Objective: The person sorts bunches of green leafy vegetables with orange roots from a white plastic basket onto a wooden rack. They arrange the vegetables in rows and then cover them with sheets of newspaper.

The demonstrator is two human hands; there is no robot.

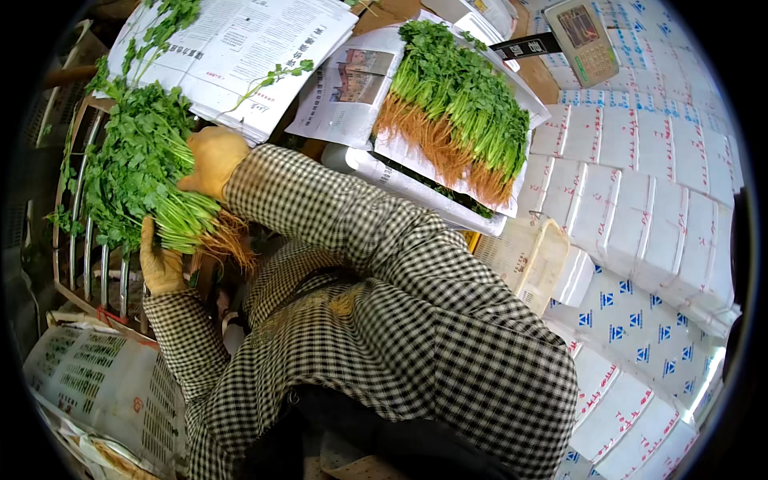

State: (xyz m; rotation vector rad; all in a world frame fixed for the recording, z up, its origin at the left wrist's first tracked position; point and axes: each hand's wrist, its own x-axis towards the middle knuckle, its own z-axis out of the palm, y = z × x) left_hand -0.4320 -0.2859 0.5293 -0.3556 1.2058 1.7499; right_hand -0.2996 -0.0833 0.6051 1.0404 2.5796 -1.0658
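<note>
A leafy bunch of coriander (pixel 138 156) with orange-brown roots lies over a metal-barred rack at the left, leaves pointing away from me. My right hand (pixel 217 159), in a yellowish glove, grips its stems from the far side; its fingertips are partly hidden in the greens. From the near side my left hand (pixel 161 261), gloved alike, holds the bunch with one digit raised along the leaves and the others hidden beneath. The roots hang toward my body. Another pile of coriander (pixel 462 102) rests in a neat row on newspaper (pixel 354 78), roots facing me.
A stack of newspapers (pixel 240 54) bearing loose sprigs lies beyond my right hand. The barred rack (pixel 88 258) is under the bunch. A digital scale display (pixel 582 42) stands at the far right, near stacked white wrapped packs (pixel 642 204). A plastic basket (pixel 522 258) sits right of my arm.
</note>
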